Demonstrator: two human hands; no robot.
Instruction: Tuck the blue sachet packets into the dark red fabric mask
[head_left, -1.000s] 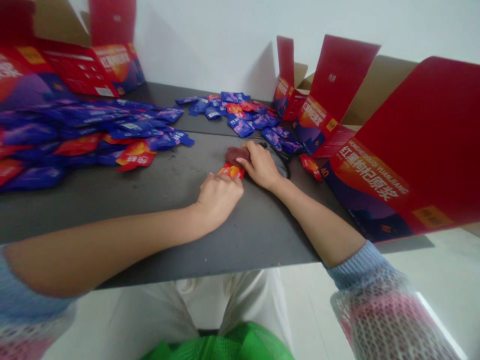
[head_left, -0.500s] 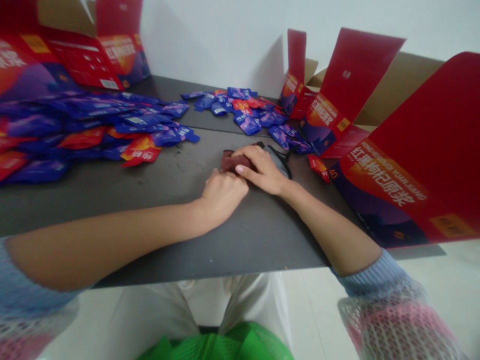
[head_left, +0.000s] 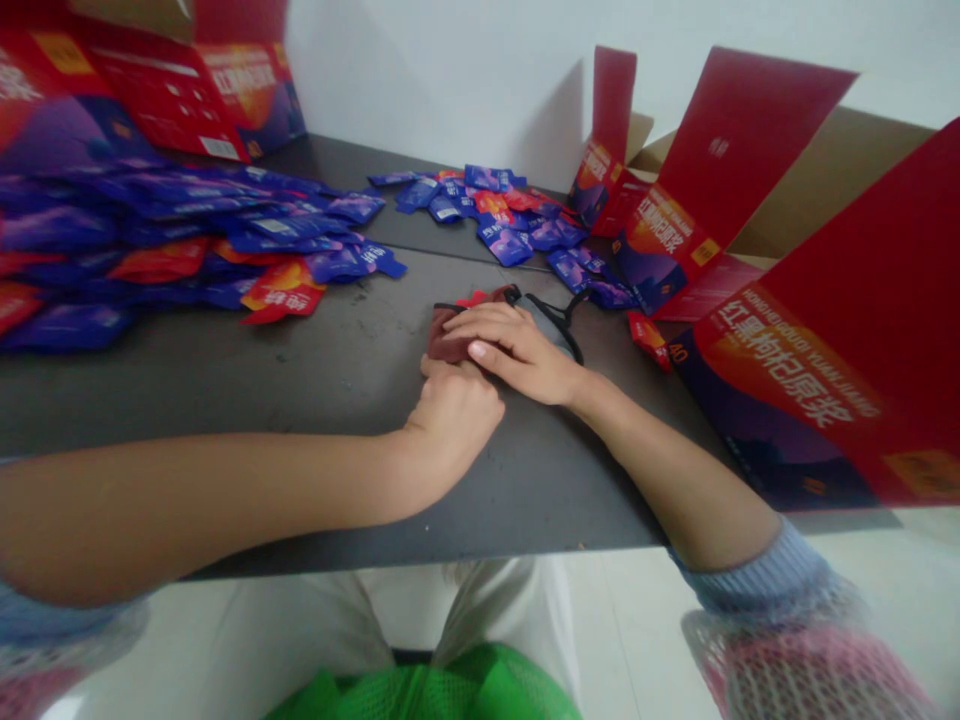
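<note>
A reddish-brown, soft-looking piece with dark trim (head_left: 448, 345) lies on the dark table under my hands. My left hand (head_left: 457, 415) is curled closed at its near edge, the fingertips hidden. My right hand (head_left: 521, 352) rests over it with fingers stretched flat, covering much of it. To the right, partly under that hand, is a grey piece with black edging and a black cord (head_left: 551, 322); I cannot tell whether the two are joined. A bit of bright red (head_left: 472, 299) shows just beyond my right fingers.
A big heap of blue and red sachets (head_left: 172, 240) covers the table's left side. A smaller sachet pile (head_left: 506, 215) lies at the back. Open red cartons stand at the right (head_left: 795, 380) and back left (head_left: 225, 95). A red sachet (head_left: 649, 340) lies beside the right cartons.
My right fingers have straightened and flattened over the brown piece, and more of its left side shows. The red bit has come into sight. My left hand is slightly lower in view.
</note>
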